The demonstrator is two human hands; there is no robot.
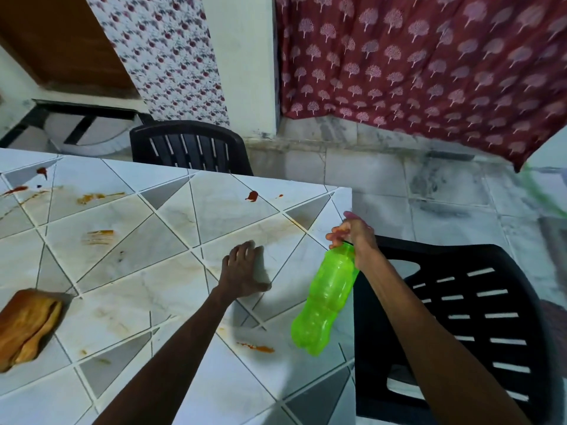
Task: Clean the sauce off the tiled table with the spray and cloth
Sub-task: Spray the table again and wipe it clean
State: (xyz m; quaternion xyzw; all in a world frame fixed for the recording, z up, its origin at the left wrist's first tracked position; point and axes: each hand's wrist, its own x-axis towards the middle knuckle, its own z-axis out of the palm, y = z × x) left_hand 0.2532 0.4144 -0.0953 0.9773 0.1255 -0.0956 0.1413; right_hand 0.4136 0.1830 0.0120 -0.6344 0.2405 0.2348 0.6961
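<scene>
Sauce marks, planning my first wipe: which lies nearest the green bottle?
The orange smear just left of the green bottle; the rest lie farther off.

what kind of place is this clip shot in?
Probably a home dining area: a tiled table spotted with sauce, a black plastic chair beside it, a maroon printed curtain hanging behind.

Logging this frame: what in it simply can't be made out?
1. Head view: the top of the bottle is covered by the right hand, so a spray head or cap cannot be confirmed.
2. Head view: the cloth is cut off by the left edge.
3. Head view: the sauce smear at far left runs out of frame.
4. Head view: a green streak at the right edge is too blurred to identify.
</scene>
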